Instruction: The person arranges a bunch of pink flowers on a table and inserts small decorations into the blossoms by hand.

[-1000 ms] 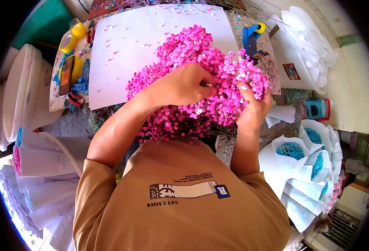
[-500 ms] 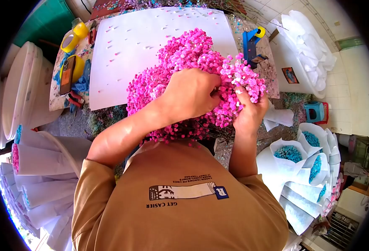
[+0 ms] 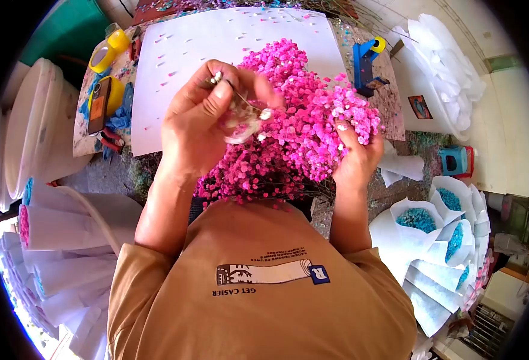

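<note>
A large bunch of bright pink baby's breath (image 3: 294, 120) stands against my chest, over the near edge of the table. My right hand (image 3: 357, 157) is closed around flower heads at its right side, with the thumb on top. To the left of the bunch, my left hand (image 3: 198, 114) is raised with the fingers curled together. It pinches a small sprig with a few whitish blossoms (image 3: 265, 114) and a thin stem; part of this is blurred. The lower stems of the bunch are mostly hidden.
A white sheet (image 3: 183, 54) strewn with petals covers the table. At left lie tape rolls (image 3: 101, 58), a phone (image 3: 98, 107) and red-handled pliers (image 3: 110, 141). A blue tape dispenser (image 3: 365, 69) stands at right. Wrapped blue bouquets (image 3: 416, 220) fill the lower right, white-wrapped ones (image 3: 66, 228) the lower left.
My left hand has pulled back from the pink bunch to the left and turned palm-up, now with a small whitish sprig in its fingers. The right hand keeps its hold.
</note>
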A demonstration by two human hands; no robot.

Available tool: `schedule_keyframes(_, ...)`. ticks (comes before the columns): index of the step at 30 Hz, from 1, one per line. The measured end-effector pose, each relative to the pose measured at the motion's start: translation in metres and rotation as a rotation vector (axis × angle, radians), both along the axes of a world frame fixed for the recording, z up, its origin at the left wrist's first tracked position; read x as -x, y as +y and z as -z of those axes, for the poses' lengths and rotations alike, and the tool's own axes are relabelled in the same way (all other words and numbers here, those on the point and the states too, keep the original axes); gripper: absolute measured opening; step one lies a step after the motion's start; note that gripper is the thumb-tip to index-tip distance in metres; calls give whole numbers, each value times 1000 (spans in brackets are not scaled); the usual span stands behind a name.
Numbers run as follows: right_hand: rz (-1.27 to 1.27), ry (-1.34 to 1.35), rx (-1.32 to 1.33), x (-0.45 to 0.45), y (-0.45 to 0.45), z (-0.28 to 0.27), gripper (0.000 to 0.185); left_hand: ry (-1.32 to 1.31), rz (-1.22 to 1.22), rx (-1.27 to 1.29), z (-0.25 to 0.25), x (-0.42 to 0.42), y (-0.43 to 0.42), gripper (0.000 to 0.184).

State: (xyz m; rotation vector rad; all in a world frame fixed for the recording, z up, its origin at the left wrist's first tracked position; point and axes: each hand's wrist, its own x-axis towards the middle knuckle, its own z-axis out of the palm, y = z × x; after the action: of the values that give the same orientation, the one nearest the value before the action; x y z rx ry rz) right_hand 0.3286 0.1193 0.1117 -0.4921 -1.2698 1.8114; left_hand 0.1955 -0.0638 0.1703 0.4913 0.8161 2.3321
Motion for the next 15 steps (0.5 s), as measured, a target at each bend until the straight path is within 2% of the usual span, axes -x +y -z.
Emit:
schedule_keyframes(2,-30,13,-42,1,0,3,31,87,234,-93,15,1,-4,7)
schedule_keyframes(3,-26,26,-45,2,-1,3,32,96,312,-45,16,-1,-5,10)
schedule_keyframes(4,-24,26,-48,1,0,4,32,218,306,121,15,-4,-7,13)
schedule_keyframes(6,-50,-14,-109,-1,4,10,32,622,3,375,12,-27,7,18)
schedule_keyframes(8,-11,-44,-164,-1,-1,5,30,1026,-147,555,-1,-37,12,20)
schedule_keyframes(9,-16,-79,-190,-1,-3,3,29,1115,-263,532,0,-40,23,19)
schedule_keyframes(10,-20,-114,-216,-1,-5,2,28,1117,-264,530,4,-39,29,19)
schedule_keyframes(12,-34,-68,-196,-2,-8,2,27,1497,-525,592,12,-35,41,25)
schedule_keyframes(15,-46,-91,-272,-1,-9,1,32,1466,-575,564,21,-27,49,27)
